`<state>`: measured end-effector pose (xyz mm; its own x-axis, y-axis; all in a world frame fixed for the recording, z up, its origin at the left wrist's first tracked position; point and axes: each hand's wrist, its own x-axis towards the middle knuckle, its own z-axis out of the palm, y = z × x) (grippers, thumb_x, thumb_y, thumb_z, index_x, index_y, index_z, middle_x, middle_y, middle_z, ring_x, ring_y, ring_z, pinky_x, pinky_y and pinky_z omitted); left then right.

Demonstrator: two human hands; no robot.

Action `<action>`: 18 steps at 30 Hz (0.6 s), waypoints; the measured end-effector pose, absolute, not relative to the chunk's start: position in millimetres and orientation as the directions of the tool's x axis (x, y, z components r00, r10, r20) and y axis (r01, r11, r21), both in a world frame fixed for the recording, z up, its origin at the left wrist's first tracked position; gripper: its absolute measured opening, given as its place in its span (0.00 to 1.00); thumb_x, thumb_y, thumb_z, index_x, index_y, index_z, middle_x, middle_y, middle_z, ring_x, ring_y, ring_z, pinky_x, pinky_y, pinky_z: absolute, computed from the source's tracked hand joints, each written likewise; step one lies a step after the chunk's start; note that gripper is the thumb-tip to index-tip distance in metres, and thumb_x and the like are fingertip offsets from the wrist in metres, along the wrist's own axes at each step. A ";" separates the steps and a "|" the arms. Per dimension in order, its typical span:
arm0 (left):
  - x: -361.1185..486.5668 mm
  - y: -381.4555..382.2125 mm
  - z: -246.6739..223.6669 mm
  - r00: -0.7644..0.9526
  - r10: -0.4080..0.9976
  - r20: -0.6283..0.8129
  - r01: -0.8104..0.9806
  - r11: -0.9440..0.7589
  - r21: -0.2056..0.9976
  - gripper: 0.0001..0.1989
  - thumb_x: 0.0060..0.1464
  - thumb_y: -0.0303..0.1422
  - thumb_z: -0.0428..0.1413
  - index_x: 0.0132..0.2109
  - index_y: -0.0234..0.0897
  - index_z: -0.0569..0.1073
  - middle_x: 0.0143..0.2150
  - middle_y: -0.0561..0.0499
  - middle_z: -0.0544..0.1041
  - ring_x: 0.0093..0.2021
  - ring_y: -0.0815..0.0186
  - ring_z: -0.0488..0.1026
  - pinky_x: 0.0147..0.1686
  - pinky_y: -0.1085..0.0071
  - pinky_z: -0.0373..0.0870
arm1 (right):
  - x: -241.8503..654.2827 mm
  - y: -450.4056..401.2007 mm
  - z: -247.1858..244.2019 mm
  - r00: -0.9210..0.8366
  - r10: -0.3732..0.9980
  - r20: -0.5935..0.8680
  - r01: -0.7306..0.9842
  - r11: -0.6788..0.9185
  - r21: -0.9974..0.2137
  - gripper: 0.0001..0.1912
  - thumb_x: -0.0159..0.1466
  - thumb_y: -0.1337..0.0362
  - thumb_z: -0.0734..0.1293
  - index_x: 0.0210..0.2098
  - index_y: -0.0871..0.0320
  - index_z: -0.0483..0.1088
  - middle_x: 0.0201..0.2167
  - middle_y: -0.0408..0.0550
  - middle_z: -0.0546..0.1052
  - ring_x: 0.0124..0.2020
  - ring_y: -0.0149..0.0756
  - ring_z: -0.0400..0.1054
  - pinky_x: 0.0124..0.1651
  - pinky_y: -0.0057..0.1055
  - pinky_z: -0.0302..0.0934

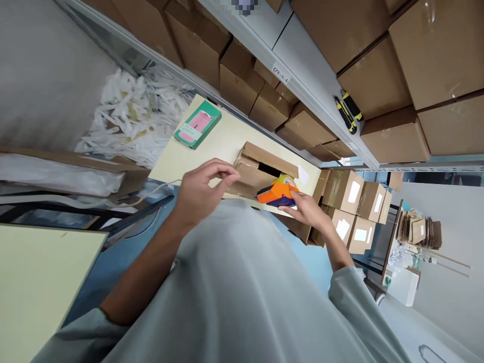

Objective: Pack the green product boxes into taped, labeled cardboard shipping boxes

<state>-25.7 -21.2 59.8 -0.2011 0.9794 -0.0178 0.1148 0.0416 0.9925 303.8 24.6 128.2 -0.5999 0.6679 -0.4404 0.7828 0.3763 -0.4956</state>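
Note:
My right hand [305,207] grips an orange and dark blue tape dispenser [279,194] with a yellow-edged roll in it. The dispenser is over the right part of a small cardboard box [247,177] on the pale yellow table. A dark gap shows along the box's top. My left hand [207,189] is at the box's left end, thumb and forefinger pinched together. What the pinch holds, if anything, cannot be made out, nor whether the hand touches the box. A green box with a pink picture [198,125] lies at the table's far left end.
Beyond the table [227,132], a shelf rack [280,73] holds several brown cartons. Two yellow-and-black box cutters [347,112] lie on its shelf. White paper strips [130,113] are heaped to the left. Labelled cartons [342,191] are stacked to the right.

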 end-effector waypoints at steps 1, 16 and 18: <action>-25.9 -20.4 48.8 -0.231 0.967 -0.105 0.038 0.117 0.992 0.13 0.66 0.47 0.66 0.42 0.43 0.84 0.43 0.48 0.86 0.45 0.58 0.83 0.52 0.61 0.86 | 309.0 32.0 133.9 -0.578 0.639 -0.507 0.806 0.352 -0.475 0.27 0.79 0.34 0.67 0.46 0.52 0.74 0.32 0.47 0.79 0.32 0.45 0.73 0.37 0.37 0.65; 9.8 26.7 -54.8 -0.165 0.754 -0.636 -0.598 0.436 0.672 0.24 0.49 0.48 0.79 0.40 0.36 0.79 0.37 0.50 0.80 0.45 0.61 0.83 0.58 0.54 0.86 | 294.1 175.6 112.3 -0.516 0.172 -0.839 0.830 -0.141 -0.540 0.34 0.64 0.34 0.82 0.45 0.58 0.77 0.35 0.48 0.87 0.35 0.37 0.82 0.39 0.29 0.76; 9.5 28.1 -57.2 -0.169 0.740 -0.651 -0.605 0.444 0.661 0.25 0.48 0.48 0.80 0.39 0.36 0.79 0.36 0.49 0.80 0.45 0.60 0.83 0.57 0.53 0.87 | 293.6 177.3 102.2 -0.515 0.136 -0.846 0.829 -0.173 -0.532 0.34 0.64 0.34 0.82 0.43 0.59 0.77 0.34 0.48 0.87 0.35 0.36 0.82 0.39 0.29 0.77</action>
<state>9.5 28.1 -57.2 -0.1693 0.7398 -0.6512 -0.6046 0.4439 0.6614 293.6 177.3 102.2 -0.5152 0.1359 -0.8462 0.8286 -0.1733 -0.5323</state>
